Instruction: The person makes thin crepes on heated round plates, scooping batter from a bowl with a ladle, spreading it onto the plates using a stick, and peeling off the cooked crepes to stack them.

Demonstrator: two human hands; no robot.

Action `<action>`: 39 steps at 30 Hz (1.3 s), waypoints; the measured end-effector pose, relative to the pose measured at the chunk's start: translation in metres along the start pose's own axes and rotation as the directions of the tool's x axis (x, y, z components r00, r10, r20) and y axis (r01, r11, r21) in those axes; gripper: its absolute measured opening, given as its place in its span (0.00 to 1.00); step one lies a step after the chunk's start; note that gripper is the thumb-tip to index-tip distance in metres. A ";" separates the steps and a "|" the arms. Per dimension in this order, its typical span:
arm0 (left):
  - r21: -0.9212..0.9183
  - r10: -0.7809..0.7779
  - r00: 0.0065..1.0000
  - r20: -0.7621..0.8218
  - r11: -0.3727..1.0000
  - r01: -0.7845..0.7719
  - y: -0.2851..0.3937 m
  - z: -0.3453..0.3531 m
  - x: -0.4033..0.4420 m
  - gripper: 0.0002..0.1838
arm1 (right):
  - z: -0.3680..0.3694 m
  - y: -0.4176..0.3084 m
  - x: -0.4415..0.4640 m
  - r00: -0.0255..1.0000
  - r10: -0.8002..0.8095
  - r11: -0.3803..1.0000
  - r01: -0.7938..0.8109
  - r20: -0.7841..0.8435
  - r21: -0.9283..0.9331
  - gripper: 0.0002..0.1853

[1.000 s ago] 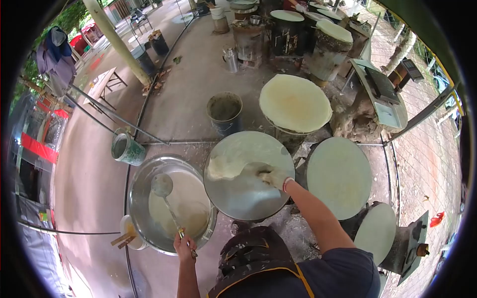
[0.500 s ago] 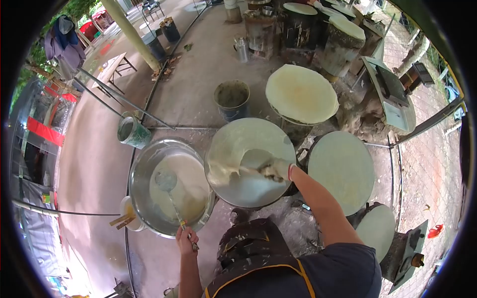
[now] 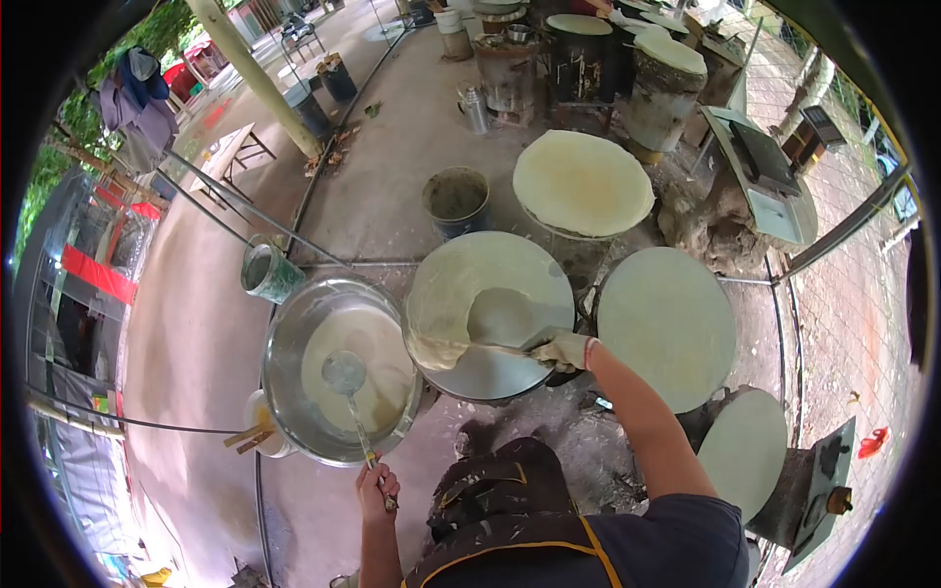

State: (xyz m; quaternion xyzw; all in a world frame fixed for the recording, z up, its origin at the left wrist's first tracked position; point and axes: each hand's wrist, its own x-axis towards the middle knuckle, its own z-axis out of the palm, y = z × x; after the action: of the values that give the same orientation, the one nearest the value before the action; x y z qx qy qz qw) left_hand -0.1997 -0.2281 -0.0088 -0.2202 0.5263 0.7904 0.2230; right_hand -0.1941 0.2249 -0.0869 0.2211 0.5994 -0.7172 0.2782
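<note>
My left hand [image 3: 376, 490] is closed round the handle of a long metal ladle [image 3: 344, 373], whose round bowl is over the pale batter [image 3: 379, 345] in a wide metal basin [image 3: 281, 392]. In a pale glove, my right hand [image 3: 564, 351] grips a dough-like mass at the right side of a round griddle [image 3: 490, 378]. A strand of the mass stretches left across the griddle to a lump [image 3: 438, 353] at its left edge. A thin pale layer [image 3: 461, 269] coats the far part of the griddle, around a bare grey patch.
Right of the griddle lies another round plate [image 3: 667, 328] with a pale sheet, and a smaller one [image 3: 743, 456] nearer me. Ahead are a large pale sheet [image 3: 583, 184] on a round stand and a dark bucket [image 3: 456, 199]. A green bucket [image 3: 270, 272] stands beyond the basin.
My right hand has moved right and slightly nearer me, and the dough-like mass is now stretched across the griddle. The pale layer now curves round the bare patch. The ladle bowl has shifted right and nearer me.
</note>
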 end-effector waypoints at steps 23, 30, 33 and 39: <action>-0.007 -0.301 0.884 0.357 0.946 0.325 0.137 -0.240 0.066 0.11 | 0.374 0.087 0.175 0.452 -0.284 0.924 -0.107 -0.845 -0.368 0.17; -0.084 -0.351 0.814 0.463 0.897 0.434 0.145 -0.283 0.082 0.10 | 0.426 0.069 0.196 0.196 -0.120 0.982 0.165 -0.973 -0.088 0.18; -0.104 -0.359 0.760 0.541 0.868 0.485 0.150 -0.281 0.087 0.11 | 0.401 0.073 0.164 0.252 0.046 0.985 0.150 -0.967 0.086 0.15; -0.081 -0.364 0.762 0.535 0.876 0.475 0.147 -0.264 0.080 0.11 | 0.423 0.071 0.146 0.203 -0.010 0.977 0.210 -0.979 0.034 0.15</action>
State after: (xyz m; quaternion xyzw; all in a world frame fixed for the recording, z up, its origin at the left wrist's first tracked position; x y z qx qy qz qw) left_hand -0.3199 -0.5150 -0.0393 -0.1411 0.2989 0.8005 0.4999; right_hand -0.2489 -0.2191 -0.1565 0.5997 0.5955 -0.4824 -0.2301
